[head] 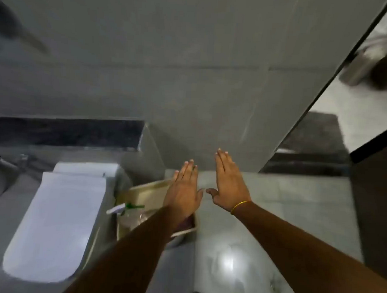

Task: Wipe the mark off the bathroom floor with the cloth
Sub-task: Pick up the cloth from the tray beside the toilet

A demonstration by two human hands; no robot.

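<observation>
Both arms are stretched forward over the bathroom floor [262, 217], a pale grey, glossy, marbled tile surface on which a bright patch of light is reflected. The left hand [184, 190] and the right hand [228, 184] are held flat with the fingers straight and close together, backs up, thumbs nearly touching; nothing is grasped by either. A thin gold bangle [240, 206] is worn at the right wrist. No cloth can be made out, and a faint dark speck [272, 285] is seen on the tile near the lower edge, though it cannot be told whether this is the mark. To the left, a white toilet [56, 226] with a closed, smooth, rounded-rectangular lid is set against a low grey ledge topped by a dark stone strip [65, 130]. Between the toilet and the open floor, a rectangular, cream-rimmed bin [148, 186] is placed, partly covered by the left forearm; a clear plastic bottle with a green and white top [128, 208] lies inside it. The wall [191, 79] ahead is clad in large matt grey tiles with thin joints. On the right, a dark-framed glass panel [340, 71] is seen, with blurred reflections in it.
</observation>
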